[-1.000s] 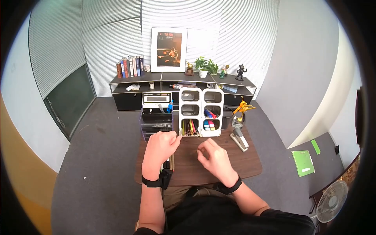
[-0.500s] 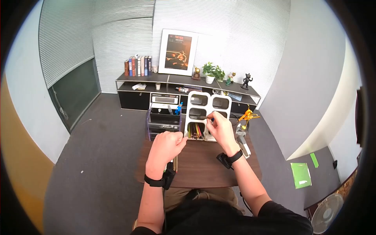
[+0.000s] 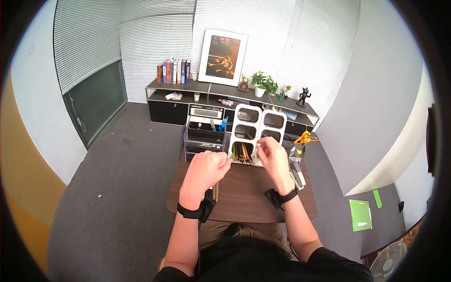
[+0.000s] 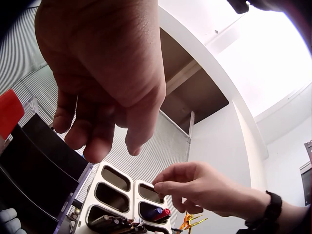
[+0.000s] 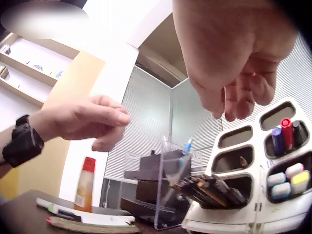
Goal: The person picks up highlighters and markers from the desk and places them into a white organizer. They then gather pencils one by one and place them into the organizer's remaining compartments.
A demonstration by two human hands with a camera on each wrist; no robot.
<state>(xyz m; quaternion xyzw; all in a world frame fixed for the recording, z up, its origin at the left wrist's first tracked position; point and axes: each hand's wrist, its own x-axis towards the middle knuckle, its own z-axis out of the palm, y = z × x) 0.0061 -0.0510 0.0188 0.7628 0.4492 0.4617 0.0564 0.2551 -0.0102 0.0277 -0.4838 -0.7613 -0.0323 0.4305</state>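
My right hand [image 3: 276, 157] hovers before the right column of a white six-compartment organizer [image 3: 256, 163], its fingers loosely bent with nothing between them. To the left, my left hand [image 3: 205, 170] hangs over the desk, fingers loosely curled and holding nothing. Pencils [image 5: 209, 190] fill the lower left compartment. A small dark-tipped object [image 5: 243, 161] lies in the middle left one. Blue, red and black markers [image 5: 286, 134] stand in the middle right compartment, above several highlighters [image 5: 287, 180] in the lower right. Both top compartments look bare.
A clear-sided desk rack [image 3: 205, 138] with blue pens stands left of the organizer. On the right are a stapler [image 3: 297, 175] and an orange figurine [image 3: 305, 137]. Pens and pencils [image 5: 87, 223] lie under my left hand, near an orange bottle [image 5: 86, 187].
My right hand rose to the organizer holding a thin dark object at the middle left compartment, then let it go there and drew slightly right. The left hand stayed nearly still.
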